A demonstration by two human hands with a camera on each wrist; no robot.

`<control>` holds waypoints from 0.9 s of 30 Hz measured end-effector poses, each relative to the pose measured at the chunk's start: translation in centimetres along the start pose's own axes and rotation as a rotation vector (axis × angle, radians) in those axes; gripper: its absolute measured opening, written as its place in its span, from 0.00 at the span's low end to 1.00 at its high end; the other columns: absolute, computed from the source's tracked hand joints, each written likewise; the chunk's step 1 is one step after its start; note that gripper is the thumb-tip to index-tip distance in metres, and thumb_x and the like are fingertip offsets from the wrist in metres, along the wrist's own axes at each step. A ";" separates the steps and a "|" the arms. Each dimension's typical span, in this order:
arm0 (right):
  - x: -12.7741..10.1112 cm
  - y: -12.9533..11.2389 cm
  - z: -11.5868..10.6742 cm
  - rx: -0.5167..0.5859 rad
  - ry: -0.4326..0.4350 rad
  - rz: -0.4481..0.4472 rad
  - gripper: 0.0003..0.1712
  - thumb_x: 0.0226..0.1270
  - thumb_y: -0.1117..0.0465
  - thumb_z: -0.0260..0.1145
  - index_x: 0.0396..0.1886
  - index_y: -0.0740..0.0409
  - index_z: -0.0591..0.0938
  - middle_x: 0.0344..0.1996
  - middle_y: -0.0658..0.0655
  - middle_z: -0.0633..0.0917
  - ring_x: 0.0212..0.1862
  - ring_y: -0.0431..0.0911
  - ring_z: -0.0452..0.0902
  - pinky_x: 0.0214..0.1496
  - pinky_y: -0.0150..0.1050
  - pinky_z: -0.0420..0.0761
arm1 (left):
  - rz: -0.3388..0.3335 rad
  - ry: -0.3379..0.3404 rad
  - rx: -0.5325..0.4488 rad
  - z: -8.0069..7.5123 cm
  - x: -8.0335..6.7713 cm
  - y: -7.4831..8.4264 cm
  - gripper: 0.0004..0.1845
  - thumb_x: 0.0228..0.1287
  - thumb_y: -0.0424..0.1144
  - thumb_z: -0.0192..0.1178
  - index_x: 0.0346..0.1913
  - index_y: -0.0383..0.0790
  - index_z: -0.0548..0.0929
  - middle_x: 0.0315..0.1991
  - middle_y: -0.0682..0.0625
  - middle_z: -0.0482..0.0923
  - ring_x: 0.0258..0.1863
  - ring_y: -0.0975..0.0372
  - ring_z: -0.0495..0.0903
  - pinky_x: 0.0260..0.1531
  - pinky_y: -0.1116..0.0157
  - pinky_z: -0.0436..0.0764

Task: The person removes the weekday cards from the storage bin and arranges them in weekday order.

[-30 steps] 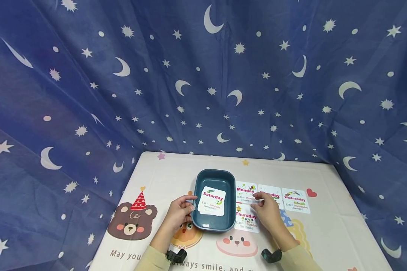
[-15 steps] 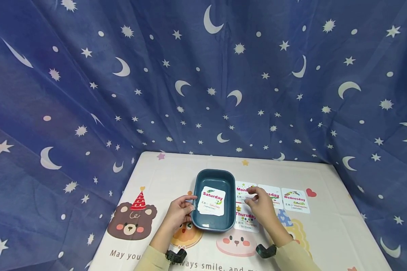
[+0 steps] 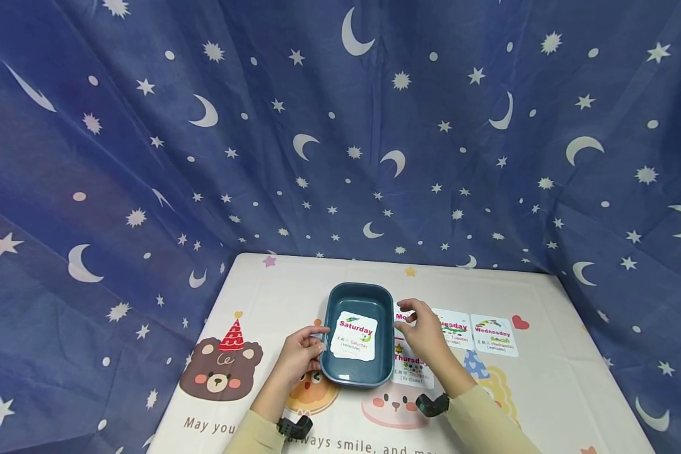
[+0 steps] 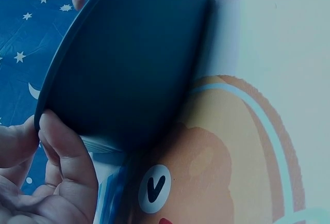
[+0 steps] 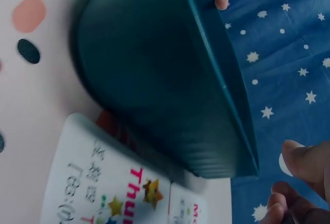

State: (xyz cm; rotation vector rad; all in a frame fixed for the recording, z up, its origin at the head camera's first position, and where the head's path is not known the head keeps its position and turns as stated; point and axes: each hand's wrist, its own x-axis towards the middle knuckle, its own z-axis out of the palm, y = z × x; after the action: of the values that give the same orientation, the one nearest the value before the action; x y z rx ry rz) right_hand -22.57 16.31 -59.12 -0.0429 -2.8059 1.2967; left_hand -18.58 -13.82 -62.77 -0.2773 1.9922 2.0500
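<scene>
While listing from the largest down, beginning with printed tablecloth [image 3: 295, 284], spreading under every item. Next, counting one blue bin [image 3: 363, 302], standing flat, appearing plastic: probably feeling light and stiff, hardly fragile, perhaps sliding on cloth when bumped; likely lifting best by opposite rims. At left rim of bin, noting left hand [image 3: 301, 354], pinching that edge between thumb and finger. Just beside right rim, over Monday card [image 3: 401, 318], noting right hand [image 3: 424, 328], holding nothing, keeping thumb and fingers apart. Last, counting cards: inside bin, Saturday card [image 3: 356, 340], lying face up on at least one more; right of bin, Monday card, Tuesday card [image 3: 454, 328] and Wednesday card [image 3: 495, 334], forming a row, with Thursday card [image 3: 413, 371] lying next to Monday card on the near side. Presumably handling as thin, light, smooth, slightly bending, sliding readily; risking creased corners under hard pinching. Judging edges best for taking hold, first raising one corner with a fingertip.
</scene>
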 end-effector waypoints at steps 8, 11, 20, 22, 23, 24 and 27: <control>0.6 -1.1 0.4 0.060 -0.010 -0.005 0.29 0.65 0.65 0.79 0.66 0.54 0.82 0.58 0.58 0.86 0.53 0.52 0.82 0.52 0.44 0.84 | -0.008 -0.004 -0.006 0.0 0.1 0.1 0.22 0.73 0.24 0.61 0.66 0.39 0.85 0.33 0.51 0.78 0.25 0.61 0.76 0.24 0.69 0.84; 0.8 -1.4 0.7 0.091 -0.013 -0.002 0.31 0.65 0.66 0.78 0.67 0.55 0.81 0.59 0.59 0.86 0.54 0.53 0.82 0.53 0.46 0.85 | 0.001 -0.005 -0.005 0.0 0.0 0.2 0.22 0.73 0.24 0.62 0.66 0.39 0.85 0.33 0.51 0.78 0.26 0.61 0.75 0.25 0.69 0.84; 0.7 -2.5 1.8 0.143 -0.067 -0.033 0.34 0.66 0.65 0.78 0.71 0.55 0.78 0.63 0.60 0.85 0.58 0.54 0.82 0.51 0.44 0.88 | 0.003 -0.012 -0.028 0.0 -0.1 -0.1 0.21 0.73 0.24 0.61 0.66 0.35 0.83 0.32 0.52 0.77 0.24 0.63 0.75 0.22 0.68 0.82; 0.6 -2.8 2.1 0.127 -0.067 -0.051 0.36 0.65 0.65 0.79 0.72 0.54 0.77 0.64 0.59 0.85 0.59 0.53 0.83 0.53 0.46 0.88 | 0.004 -0.017 -0.029 0.0 0.0 -0.2 0.21 0.73 0.24 0.62 0.66 0.35 0.83 0.32 0.52 0.77 0.24 0.63 0.75 0.22 0.68 0.82; 0.6 -2.9 2.2 0.120 -0.066 -0.058 0.37 0.65 0.65 0.79 0.72 0.53 0.76 0.65 0.59 0.85 0.60 0.53 0.83 0.54 0.47 0.88 | 0.004 -0.017 -0.027 0.0 0.0 -0.2 0.21 0.73 0.24 0.62 0.66 0.35 0.83 0.32 0.52 0.77 0.24 0.63 0.75 0.22 0.68 0.82; 0.6 -3.1 2.3 0.113 -0.071 -0.065 0.38 0.64 0.64 0.80 0.73 0.53 0.76 0.66 0.58 0.84 0.60 0.53 0.83 0.56 0.49 0.88 | 0.002 -0.015 -0.028 0.0 0.0 -0.1 0.21 0.73 0.24 0.62 0.66 0.36 0.83 0.32 0.52 0.77 0.24 0.63 0.75 0.23 0.68 0.82; 0.7 -3.6 2.7 0.103 -0.095 -0.082 0.41 0.64 0.64 0.81 0.75 0.51 0.74 0.69 0.57 0.83 0.64 0.55 0.83 0.60 0.52 0.88 | -0.001 -0.012 -0.027 0.0 0.1 0.0 0.21 0.72 0.24 0.62 0.66 0.37 0.84 0.33 0.52 0.77 0.25 0.63 0.75 0.23 0.68 0.83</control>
State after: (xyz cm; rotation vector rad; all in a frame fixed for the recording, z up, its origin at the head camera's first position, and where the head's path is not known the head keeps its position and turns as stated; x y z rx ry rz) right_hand -23.48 11.97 -58.10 0.1394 -2.7792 1.4593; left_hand -18.68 -13.80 -62.82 -0.2706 1.9585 2.0739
